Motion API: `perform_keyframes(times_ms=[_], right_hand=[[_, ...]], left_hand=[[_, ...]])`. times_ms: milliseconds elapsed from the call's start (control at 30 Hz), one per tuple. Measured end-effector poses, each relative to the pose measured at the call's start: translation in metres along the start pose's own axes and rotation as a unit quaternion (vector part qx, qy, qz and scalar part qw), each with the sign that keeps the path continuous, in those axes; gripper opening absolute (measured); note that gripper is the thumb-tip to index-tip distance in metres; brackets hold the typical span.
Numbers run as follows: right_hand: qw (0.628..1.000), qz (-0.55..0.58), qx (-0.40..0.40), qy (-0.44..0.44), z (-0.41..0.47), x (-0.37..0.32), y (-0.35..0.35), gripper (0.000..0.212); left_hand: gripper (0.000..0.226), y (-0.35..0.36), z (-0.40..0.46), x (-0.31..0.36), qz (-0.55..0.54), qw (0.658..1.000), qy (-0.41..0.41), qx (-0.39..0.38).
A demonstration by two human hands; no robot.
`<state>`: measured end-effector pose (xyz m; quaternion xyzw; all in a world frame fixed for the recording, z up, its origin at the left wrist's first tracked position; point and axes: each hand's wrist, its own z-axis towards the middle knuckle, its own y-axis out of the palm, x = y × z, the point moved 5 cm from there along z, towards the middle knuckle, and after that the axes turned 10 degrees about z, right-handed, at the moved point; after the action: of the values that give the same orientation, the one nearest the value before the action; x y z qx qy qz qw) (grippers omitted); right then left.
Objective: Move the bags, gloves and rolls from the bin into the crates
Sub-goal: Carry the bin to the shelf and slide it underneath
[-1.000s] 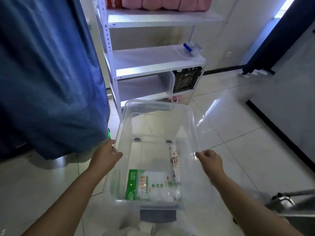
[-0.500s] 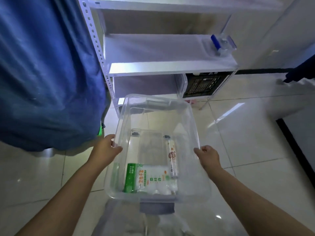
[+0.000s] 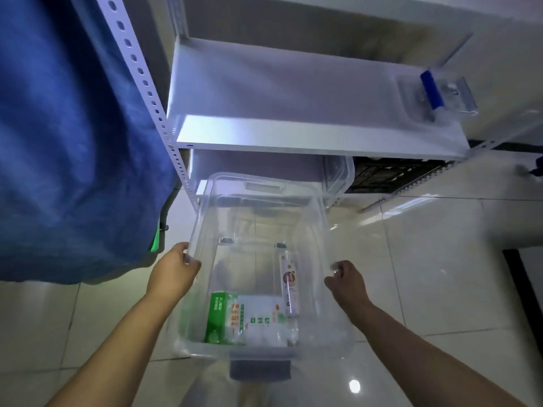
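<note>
A person is holding a clear plastic bin [image 3: 258,218] above the tiled floor [image 3: 440,274], in front of a white metal shelf [image 3: 293,133]. The left hand [image 3: 173,271] is gripping the bin's left rim, fingers curled over the edge; the right hand [image 3: 346,282] is gripping the right rim the same way. Inside, a green-and-white bag [image 3: 244,318] is lying at the near end, with a slim roll [image 3: 289,284] lying lengthwise just beside it. A blue cloth [image 3: 67,142] is hanging at left.
</note>
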<state>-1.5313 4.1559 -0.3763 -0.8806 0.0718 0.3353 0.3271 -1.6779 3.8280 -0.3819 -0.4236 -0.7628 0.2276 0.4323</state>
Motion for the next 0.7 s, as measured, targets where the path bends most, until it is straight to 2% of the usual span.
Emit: perform_keyframes(times_ms=[167, 300, 400, 567, 700], right_hand=[[1.000, 0.024, 0.000, -0.007, 0.084, -0.021, 0.040, 0.032], [0.999, 0.040, 0.014, -0.030, 0.149, -0.035, 0.071, 0.032], [0.996, 0.061, 0.020, -0.056, 0.192, -0.042, 0.092, 0.030], [0.989, 0.105, 0.016, -0.103, 0.242, -0.049, 0.116, 0.028], [0.982, 0.125, 0.023, -0.141, 0.271, -0.064, 0.126, 0.025]], left_hand=[[0.047, 0.018, 0.071, 0.008, -0.039, 0.998, -0.043, 0.018], [0.045, 0.032, 0.124, 0.013, -0.080, 0.993, -0.067, 0.059], [0.041, 0.045, 0.161, 0.015, -0.067, 0.990, -0.074, 0.096], [0.043, 0.062, 0.206, 0.018, -0.062, 0.986, -0.070, 0.136], [0.039, 0.060, 0.229, 0.028, -0.063, 0.982, -0.035, 0.175]])
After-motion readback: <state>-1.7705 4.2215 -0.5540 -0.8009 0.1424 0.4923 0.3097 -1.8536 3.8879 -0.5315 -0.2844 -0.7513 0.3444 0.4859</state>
